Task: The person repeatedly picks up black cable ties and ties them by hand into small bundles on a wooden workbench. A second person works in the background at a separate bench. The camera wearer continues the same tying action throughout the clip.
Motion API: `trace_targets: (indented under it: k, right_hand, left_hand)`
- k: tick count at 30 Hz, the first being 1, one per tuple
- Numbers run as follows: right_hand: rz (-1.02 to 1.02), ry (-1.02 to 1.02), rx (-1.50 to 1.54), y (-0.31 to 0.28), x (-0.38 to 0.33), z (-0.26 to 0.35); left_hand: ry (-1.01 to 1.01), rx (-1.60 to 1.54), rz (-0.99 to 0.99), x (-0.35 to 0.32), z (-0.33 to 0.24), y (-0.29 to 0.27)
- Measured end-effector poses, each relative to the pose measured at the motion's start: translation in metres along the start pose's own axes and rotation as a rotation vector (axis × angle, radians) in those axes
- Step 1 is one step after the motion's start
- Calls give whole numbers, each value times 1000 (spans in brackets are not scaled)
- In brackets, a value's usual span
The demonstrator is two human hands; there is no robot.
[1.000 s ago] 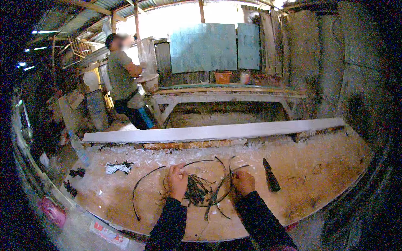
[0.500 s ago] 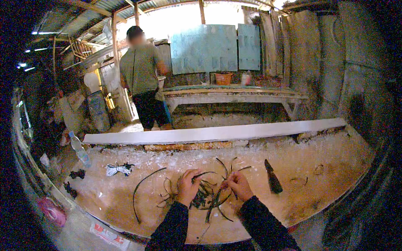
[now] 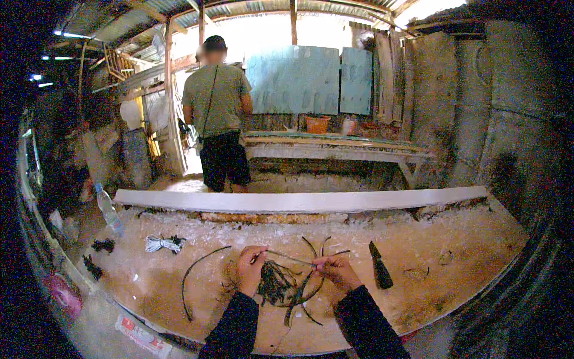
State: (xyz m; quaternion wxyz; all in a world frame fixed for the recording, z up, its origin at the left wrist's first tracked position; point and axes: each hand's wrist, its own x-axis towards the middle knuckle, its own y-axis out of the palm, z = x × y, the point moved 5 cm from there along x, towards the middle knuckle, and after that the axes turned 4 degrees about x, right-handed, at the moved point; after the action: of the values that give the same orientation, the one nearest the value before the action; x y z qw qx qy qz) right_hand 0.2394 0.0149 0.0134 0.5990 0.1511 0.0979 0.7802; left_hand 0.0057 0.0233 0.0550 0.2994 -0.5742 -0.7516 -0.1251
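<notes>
Brown table top [image 3: 442, 293] carries a loose pile of dark strips [image 3: 278, 284], which lies between the two hands. The left hand [image 3: 250, 269] is just beside the pile on its left, and its fingers are closed on one end of a thin strip [image 3: 290, 257]. The right hand [image 3: 336, 270], to the right of the pile, pinches the other end of this strip between thumb and fingers. The strip is stretched almost straight above the far edge of the pile.

Some longer strips [image 3: 308, 299] cross at the right side of the pile, and one long curved strip [image 3: 194, 275] lies alone to the left of it. Farther left of the pile there are a tied bundle of white cord [image 3: 162, 243] and two small black bunches, one [image 3: 103, 245] a little farther away than the other [image 3: 92, 267]. To the right of the pile, beyond the right hand, lies a dark pointed object [image 3: 380, 269].

Far to the left of the pile, a clear plastic bottle [image 3: 107, 209] with a blue cap leans; I cannot tell if liquid is in it. Well behind the pile, past a white beam [image 3: 299, 201], a bench [image 3: 335, 146] bears an orange tub [image 3: 317, 124] and a whitish container [image 3: 349, 125]; their contents are too small to tell.
</notes>
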Motion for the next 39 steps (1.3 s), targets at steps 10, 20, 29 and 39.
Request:
trace_targets:
  k: [10,20,29,39]
  right_hand:
    - [374,178,-155,15,-11,-19]
    - [251,-133,574,-19,-16,27]
    - [-138,-311,790,-39,-15,39]
    - [-165,-336,851,-41,-14,42]
  left_hand:
    - [-2,-27,-36,9,-5,-16]
    - [124,109,101,3,6,2]
    - [133,163,336,-8,-2,16]
    - [145,476,228,-3,6,9]
